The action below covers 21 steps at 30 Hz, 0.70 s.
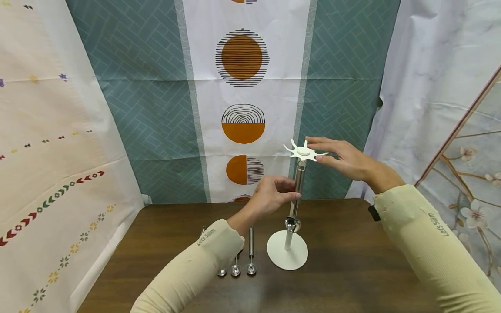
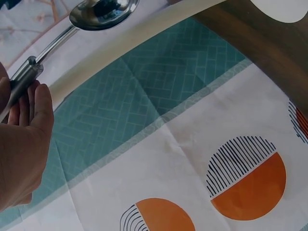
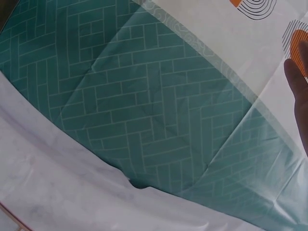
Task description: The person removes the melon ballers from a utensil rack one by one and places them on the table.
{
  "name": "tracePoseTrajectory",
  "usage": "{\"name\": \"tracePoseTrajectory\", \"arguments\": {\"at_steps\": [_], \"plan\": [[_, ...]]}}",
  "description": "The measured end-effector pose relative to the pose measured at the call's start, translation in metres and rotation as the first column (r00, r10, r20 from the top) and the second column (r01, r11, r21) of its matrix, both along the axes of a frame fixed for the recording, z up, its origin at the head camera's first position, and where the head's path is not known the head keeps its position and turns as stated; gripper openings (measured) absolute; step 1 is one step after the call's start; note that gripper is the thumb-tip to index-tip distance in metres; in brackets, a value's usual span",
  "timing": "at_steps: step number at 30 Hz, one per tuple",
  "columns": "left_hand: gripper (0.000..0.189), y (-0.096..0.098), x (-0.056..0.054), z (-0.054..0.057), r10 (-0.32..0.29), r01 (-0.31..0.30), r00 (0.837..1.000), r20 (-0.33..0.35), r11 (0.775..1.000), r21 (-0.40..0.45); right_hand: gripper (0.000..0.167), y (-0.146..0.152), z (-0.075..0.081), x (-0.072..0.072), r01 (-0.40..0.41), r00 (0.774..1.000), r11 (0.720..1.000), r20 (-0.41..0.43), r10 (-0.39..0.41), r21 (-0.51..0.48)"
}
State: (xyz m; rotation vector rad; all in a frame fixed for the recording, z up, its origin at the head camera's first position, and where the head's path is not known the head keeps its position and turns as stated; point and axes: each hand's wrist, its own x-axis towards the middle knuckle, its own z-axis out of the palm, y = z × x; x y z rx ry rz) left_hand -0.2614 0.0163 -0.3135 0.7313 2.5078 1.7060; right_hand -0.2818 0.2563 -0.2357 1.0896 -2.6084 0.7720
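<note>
A white utensil stand (image 1: 287,256) rises from a round base, with a star-shaped ring of hooks (image 1: 303,151) on top. In front of its post a metal ladle (image 1: 299,180) hangs upright, its bowl low and the handle's looped top right at the hooks. My left hand (image 1: 270,193) pinches the ladle's handle between thumb and fingers; the left wrist view shows the shiny ladle bowl (image 2: 103,13) beyond that hand. My right hand (image 1: 344,158) reaches in from the right, its fingers extended and spread, with fingertips at the hooks' right side.
Left of the stand, several metal utensils (image 1: 251,268) lie on the brown table (image 1: 344,261), partly hidden by my left sleeve (image 1: 199,256). A patterned cloth (image 1: 242,95) hangs behind the table, with light curtains (image 1: 422,78) at the sides.
</note>
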Motion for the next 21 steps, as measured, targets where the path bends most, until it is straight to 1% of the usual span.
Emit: {"name": "tracePoseTrajectory", "arguments": {"at_steps": [8, 12, 17, 21], "plan": [[0.027, -0.005, 0.006, 0.003, -0.031, 0.031, 0.999, -0.008, 0.999, 0.022, 0.045, -0.001, -0.002, -0.002, -0.013, 1.0, 1.0, -0.01, 0.013, 0.001], [0.026, -0.009, 0.008, 0.003, -0.028, 0.028, 1.0, -0.002, 0.999, 0.028, 0.045, -0.001, -0.003, -0.003, -0.018, 1.0, 1.0, -0.016, 0.018, 0.004], [0.025, -0.018, 0.009, -0.002, -0.014, 0.014, 1.0, 0.0, 0.999, 0.03, 0.044, -0.002, -0.003, -0.003, -0.015, 0.999, 1.0, -0.038, 0.015, -0.001], [0.022, -0.028, 0.008, -0.009, -0.008, 0.008, 1.0, 0.005, 1.0, 0.028, 0.045, -0.002, -0.002, -0.003, -0.008, 0.999, 1.0, -0.044, 0.007, -0.004]]}}
